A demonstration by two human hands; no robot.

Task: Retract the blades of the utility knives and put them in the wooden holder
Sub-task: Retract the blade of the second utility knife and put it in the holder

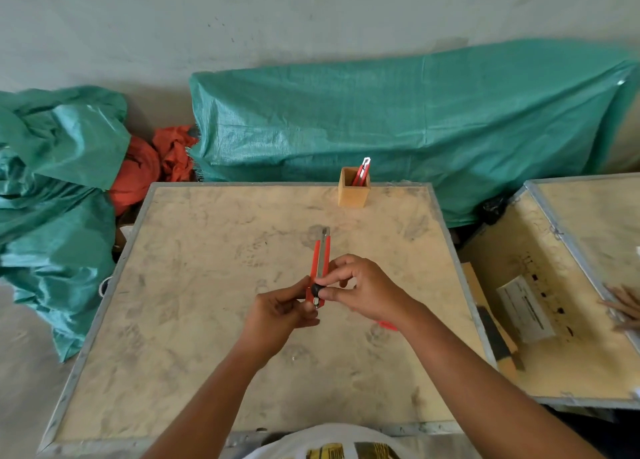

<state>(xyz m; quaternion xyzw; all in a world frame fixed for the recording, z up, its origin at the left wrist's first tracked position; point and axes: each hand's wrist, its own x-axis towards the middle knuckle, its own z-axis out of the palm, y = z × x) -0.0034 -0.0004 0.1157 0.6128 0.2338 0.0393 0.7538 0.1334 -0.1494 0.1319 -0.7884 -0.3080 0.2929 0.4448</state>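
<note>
Hands, left hand (280,306) and right hand (360,287), pinched shut on a slim red plastic utility knife (320,266); far off stood the square wooden holder (353,195).

Matt wood, scuffed board, glossy woven sheeting

The utility knife (320,264) has a smooth red plastic body with a dull metal track; the wooden holder (353,192) at the far edge is plain matt wood. The tabletop (214,285) is smudged, rough board, metal-edged. Behind, green tarpaulin (398,119) shines; orange cloth (156,160) looks soft.
</note>
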